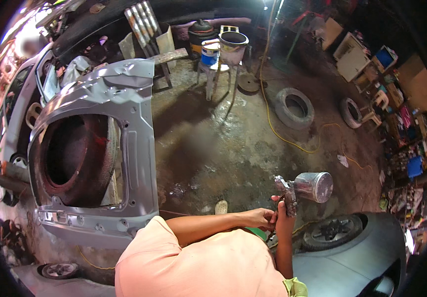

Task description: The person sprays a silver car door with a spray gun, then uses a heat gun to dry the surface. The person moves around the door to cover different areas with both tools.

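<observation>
My right hand (pixel 285 216) grips a spray gun (pixel 286 193) by its handle, upright in front of my body. A metal paint cup (pixel 317 187) sticks out to the right from the gun. My left hand (pixel 263 218) reaches across from the left, its fingers curled together close beside the right wrist and the gun's lower end. What those fingers hold is too small to make out. To the left stands a silver-grey car body panel (pixel 142 163) with a large window opening, apart from both hands. A tire (pixel 102 158) shows through that opening.
A yellow hose (pixel 292 144) snakes over the concrete floor, past two loose tires (pixel 294 109). Buckets (pixel 233 49) stand on a stool at the back. Grey car bodywork with a wheel (pixel 333 231) is close at my right. Cluttered shelves (pixel 406 123) line the right side.
</observation>
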`<state>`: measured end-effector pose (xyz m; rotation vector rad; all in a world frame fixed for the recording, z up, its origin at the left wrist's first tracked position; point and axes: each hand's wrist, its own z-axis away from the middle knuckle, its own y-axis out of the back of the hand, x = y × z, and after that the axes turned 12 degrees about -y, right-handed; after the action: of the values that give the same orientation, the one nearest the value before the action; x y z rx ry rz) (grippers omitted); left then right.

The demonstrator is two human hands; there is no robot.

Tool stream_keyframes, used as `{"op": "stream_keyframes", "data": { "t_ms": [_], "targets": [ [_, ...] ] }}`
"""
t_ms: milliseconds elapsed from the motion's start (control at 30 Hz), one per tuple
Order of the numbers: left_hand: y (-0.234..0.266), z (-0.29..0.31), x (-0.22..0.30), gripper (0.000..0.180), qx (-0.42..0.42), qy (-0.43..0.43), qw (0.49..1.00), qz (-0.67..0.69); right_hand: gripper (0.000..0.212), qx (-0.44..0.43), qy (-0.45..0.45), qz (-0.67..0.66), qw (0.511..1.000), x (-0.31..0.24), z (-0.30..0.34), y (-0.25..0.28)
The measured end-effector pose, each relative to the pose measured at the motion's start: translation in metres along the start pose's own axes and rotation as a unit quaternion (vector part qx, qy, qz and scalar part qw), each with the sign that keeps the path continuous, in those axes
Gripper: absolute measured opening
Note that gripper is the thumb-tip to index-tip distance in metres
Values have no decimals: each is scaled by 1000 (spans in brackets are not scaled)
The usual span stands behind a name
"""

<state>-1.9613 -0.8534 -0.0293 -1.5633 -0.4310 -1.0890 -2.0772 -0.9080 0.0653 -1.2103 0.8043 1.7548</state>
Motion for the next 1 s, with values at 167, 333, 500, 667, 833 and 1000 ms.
{"op": "stream_keyframes", "data": {
  "t_ms": [167, 333, 500, 667, 833, 1000],
  "targets": [
    [66, -50, 34, 24, 67, -18, 998, -1, 29, -37, -15, -15, 999, -33, -102, -12],
    [138, -99, 79, 21, 130, -52, 990, 28, 28, -128, -8, 35, 991, -52, -222, -22],
    [214, -154, 136, 14, 192, -113, 973, 60, 26, -220, 31, 59, 973, -96, -348, -46],
    [258, -215, 229, 30, 282, -180, 942, 7, 25, -269, 85, 160, 946, -144, -483, -69],
    [300, -248, 288, 36, 346, -236, 908, 27, 22, -340, 13, 181, 923, -231, -547, -115],
    [351, -260, 333, 37, 393, -309, 864, 56, 25, -418, 28, 219, 881, -285, -600, -180]
  ]
}}
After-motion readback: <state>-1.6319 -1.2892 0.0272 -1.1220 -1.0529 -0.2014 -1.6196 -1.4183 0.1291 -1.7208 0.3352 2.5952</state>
